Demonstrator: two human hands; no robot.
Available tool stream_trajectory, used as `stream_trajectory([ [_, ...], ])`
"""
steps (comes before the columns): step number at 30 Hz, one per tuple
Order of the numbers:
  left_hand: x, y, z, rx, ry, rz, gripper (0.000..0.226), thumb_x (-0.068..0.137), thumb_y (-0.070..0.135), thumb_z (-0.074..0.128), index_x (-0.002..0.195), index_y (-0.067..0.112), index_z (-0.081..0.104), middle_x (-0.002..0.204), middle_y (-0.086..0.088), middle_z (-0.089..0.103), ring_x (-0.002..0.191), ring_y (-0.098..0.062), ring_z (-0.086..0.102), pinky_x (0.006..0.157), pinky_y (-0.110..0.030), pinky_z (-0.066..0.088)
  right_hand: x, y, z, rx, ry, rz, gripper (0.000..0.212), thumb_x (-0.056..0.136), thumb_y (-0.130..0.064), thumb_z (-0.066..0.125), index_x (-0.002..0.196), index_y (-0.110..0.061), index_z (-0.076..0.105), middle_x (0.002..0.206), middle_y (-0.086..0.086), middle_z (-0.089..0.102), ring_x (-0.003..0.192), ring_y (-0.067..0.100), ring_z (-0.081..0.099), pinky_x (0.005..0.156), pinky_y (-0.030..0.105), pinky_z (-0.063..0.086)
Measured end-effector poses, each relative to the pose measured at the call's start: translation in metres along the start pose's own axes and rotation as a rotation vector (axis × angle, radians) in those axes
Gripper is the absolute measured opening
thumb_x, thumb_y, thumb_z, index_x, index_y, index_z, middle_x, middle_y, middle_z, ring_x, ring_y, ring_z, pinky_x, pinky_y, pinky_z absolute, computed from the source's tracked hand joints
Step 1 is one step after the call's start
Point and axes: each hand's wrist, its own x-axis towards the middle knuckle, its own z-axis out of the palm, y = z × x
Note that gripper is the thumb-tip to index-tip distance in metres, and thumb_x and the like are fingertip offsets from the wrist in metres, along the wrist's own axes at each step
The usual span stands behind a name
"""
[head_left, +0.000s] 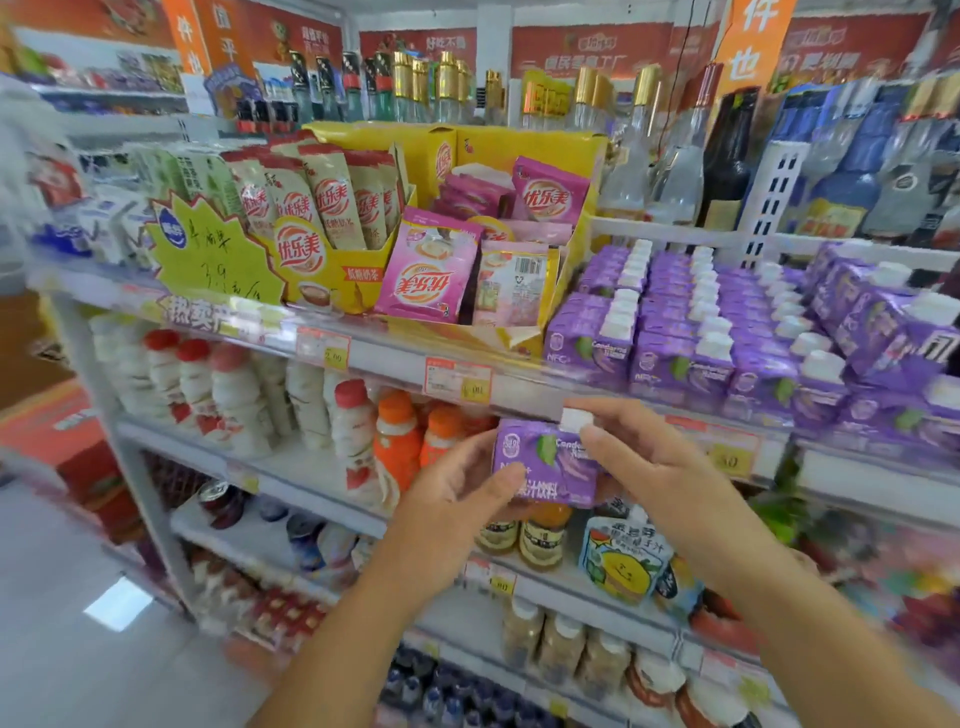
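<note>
A purple drink carton (545, 462) with a white cap is held in front of the shelves, just below the upper shelf's edge. My left hand (457, 499) grips its left side, thumb across the front. My right hand (649, 467) holds its right side, with the fingertips near the white cap. Several rows of the same purple cartons (727, 332) stand on the shelf above and to the right.
Yellow display boxes of milk tea sachets (415, 234) sit on the upper shelf (389, 358), glass bottles (649, 156) behind. White and orange drink bottles (353, 431) fill the shelf below, jars and pouches (618, 561) lower still. Floor lies at left.
</note>
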Motion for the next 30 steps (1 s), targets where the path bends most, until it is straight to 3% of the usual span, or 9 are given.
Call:
stream_trajectory([
  [2,-0.012,-0.011,-0.002,-0.052,0.078,-0.043,0.041,0.081,0.026,0.06,0.121,0.015,0.06,0.113,-0.002,0.073,0.103,-0.021,0.07,0.083,-0.029,0.059,-0.007,0.019,0.009,0.13,-0.045,0.03,0.04,0.08,-0.028,0.063,0.119,-0.025,0.059,0.106,0.0,0.071,0.096,0.016,0.069,0.076,0.028,0.058],
  [4,-0.026,-0.019,-0.003,-0.079,0.141,-0.076,0.04,0.081,0.025,0.06,0.12,0.015,0.06,0.112,-0.003,0.074,0.1,-0.021,0.071,0.081,-0.029,0.059,-0.013,0.037,0.018,0.139,-0.051,0.024,0.045,0.075,-0.026,0.067,0.119,-0.024,0.057,0.107,-0.003,0.071,0.099,0.011,0.068,0.077,0.024,0.056],
  [9,-0.059,-0.032,-0.018,-0.085,0.195,-0.159,0.038,0.085,0.029,0.056,0.121,0.019,0.06,0.111,0.0,0.074,0.101,-0.018,0.071,0.087,-0.031,0.058,-0.023,0.065,0.046,0.173,-0.031,0.06,0.029,0.083,-0.014,0.067,0.109,-0.019,0.055,0.104,-0.003,0.072,0.097,0.008,0.068,0.072,0.02,0.055],
  [15,-0.078,-0.037,-0.06,-0.068,0.155,-0.24,0.034,0.093,0.031,0.054,0.126,0.023,0.058,0.119,-0.002,0.071,0.112,-0.023,0.067,0.099,-0.046,0.052,-0.025,0.08,0.09,0.197,0.014,0.082,0.025,0.079,-0.02,0.065,0.096,-0.014,0.049,0.102,0.005,0.07,0.099,0.013,0.068,0.071,0.024,0.057],
  [20,-0.079,-0.043,-0.089,-0.176,0.139,-0.217,0.033,0.086,0.021,0.057,0.119,0.019,0.063,0.114,-0.002,0.073,0.108,-0.018,0.069,0.084,-0.028,0.057,-0.024,0.081,0.127,0.144,0.124,0.063,0.021,0.086,-0.009,0.066,0.099,-0.016,0.051,0.106,0.004,0.069,0.1,0.012,0.068,0.076,0.029,0.059],
  [23,-0.079,-0.048,-0.102,-0.187,0.141,-0.188,0.035,0.082,0.019,0.062,0.116,0.015,0.066,0.109,-0.005,0.075,0.102,-0.019,0.07,0.083,-0.028,0.057,-0.024,0.083,0.148,0.083,0.153,0.05,0.034,0.081,-0.016,0.074,0.106,-0.024,0.051,0.114,0.0,0.067,0.106,0.009,0.065,0.085,0.028,0.056],
  [27,-0.077,-0.054,-0.111,-0.209,0.147,-0.178,0.036,0.081,0.021,0.063,0.115,0.011,0.069,0.106,-0.007,0.075,0.097,-0.018,0.072,0.08,-0.025,0.057,-0.03,0.091,0.171,0.079,0.105,0.058,0.087,0.06,-0.057,0.084,0.132,-0.033,0.042,0.133,-0.014,0.055,0.125,0.004,0.053,0.102,0.034,0.047],
  [30,-0.076,-0.057,-0.109,-0.265,0.099,-0.195,0.038,0.087,0.026,0.054,0.117,0.006,0.068,0.11,-0.011,0.074,0.099,-0.018,0.071,0.081,-0.024,0.057,-0.031,0.092,0.174,0.056,0.181,0.054,0.092,0.058,-0.063,0.082,0.135,-0.034,0.042,0.135,-0.014,0.053,0.127,0.004,0.051,0.104,0.039,0.046],
])
